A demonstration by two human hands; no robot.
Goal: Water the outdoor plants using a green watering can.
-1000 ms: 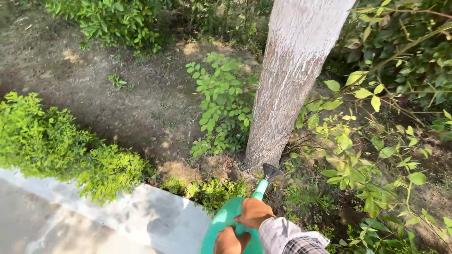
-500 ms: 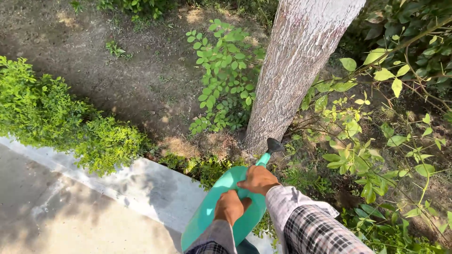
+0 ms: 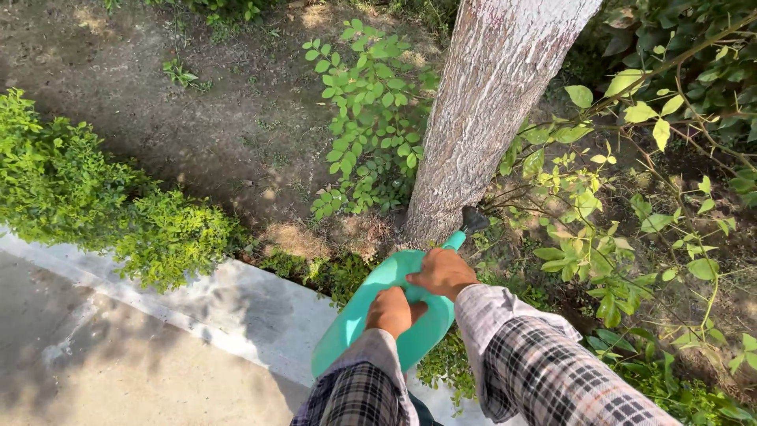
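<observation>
Both hands, left hand [image 3: 392,310] and right hand [image 3: 443,272], grip the watering can [image 3: 371,304]; its spout [image 3: 473,219] has risen toward the tree trunk [image 3: 481,118] at centre frame.

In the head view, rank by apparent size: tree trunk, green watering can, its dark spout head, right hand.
1. Tree trunk, largest.
2. Watering can, though it is nearer the camera and partly hidden by both hands.
3. Right hand.
4. Spout head, smallest.
</observation>
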